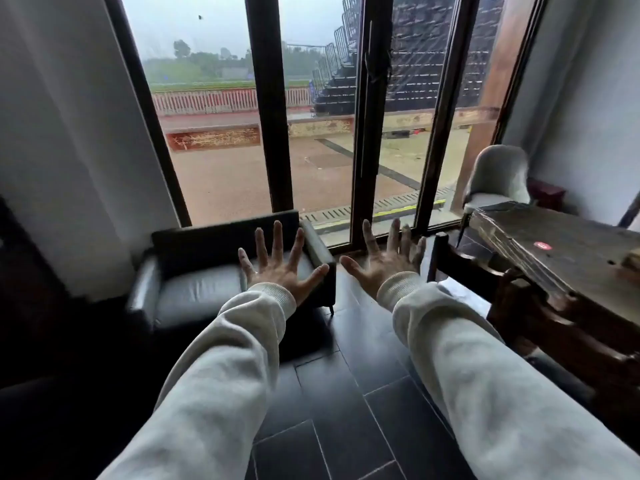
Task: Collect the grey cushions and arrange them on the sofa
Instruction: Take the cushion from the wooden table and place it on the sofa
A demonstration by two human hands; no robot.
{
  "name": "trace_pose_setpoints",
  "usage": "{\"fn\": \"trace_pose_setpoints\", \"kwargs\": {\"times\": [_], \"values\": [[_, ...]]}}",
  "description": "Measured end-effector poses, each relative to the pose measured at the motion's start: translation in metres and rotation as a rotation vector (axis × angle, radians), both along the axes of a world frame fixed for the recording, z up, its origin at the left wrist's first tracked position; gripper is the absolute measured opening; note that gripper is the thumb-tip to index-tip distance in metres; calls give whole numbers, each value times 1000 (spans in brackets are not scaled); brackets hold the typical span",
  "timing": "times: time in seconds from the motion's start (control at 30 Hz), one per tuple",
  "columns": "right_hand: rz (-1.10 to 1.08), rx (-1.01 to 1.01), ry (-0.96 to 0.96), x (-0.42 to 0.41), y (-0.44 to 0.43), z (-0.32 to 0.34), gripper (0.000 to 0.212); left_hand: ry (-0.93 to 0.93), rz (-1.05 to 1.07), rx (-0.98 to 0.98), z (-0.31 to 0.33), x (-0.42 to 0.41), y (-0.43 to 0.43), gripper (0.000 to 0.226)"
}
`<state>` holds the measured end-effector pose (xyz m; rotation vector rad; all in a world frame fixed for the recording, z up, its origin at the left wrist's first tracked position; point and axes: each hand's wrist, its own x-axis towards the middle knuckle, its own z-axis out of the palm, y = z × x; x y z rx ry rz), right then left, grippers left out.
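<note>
A small dark leather sofa [194, 292] stands against the window wall at centre left, its seat bare. My left hand [280, 265] is stretched out in front of the sofa's right armrest, fingers spread, holding nothing. My right hand [384, 258] is held out beside it over the dark floor, also spread and holding nothing. Both arms wear light grey sleeves. No grey cushion shows in this view.
A large dark-framed window [266, 105] fills the far wall. A heavy dark wooden table [568, 251] stands at the right, with a pale upholstered chair [495, 178] behind it. Dark floor tiles [346, 393] run between sofa and table.
</note>
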<state>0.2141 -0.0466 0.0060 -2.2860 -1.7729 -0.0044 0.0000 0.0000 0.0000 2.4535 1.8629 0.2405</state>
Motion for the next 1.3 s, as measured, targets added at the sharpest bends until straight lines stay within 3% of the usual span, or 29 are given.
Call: {"fn": "trace_pose_setpoints", "kwargs": {"times": [0.57, 0.9, 1.3], "values": [[-543, -109, -15, 416, -145, -56, 92, -23, -455, -81, -50, 466, -35, 95], [-908, -257, 55, 573, -227, -100, 92, 50, -729, -199, -93, 688, -77, 97], [-1317, -396, 218, 744, -243, -133, 91, 128, -970, -300, -128, 929, -41, 96]]}}
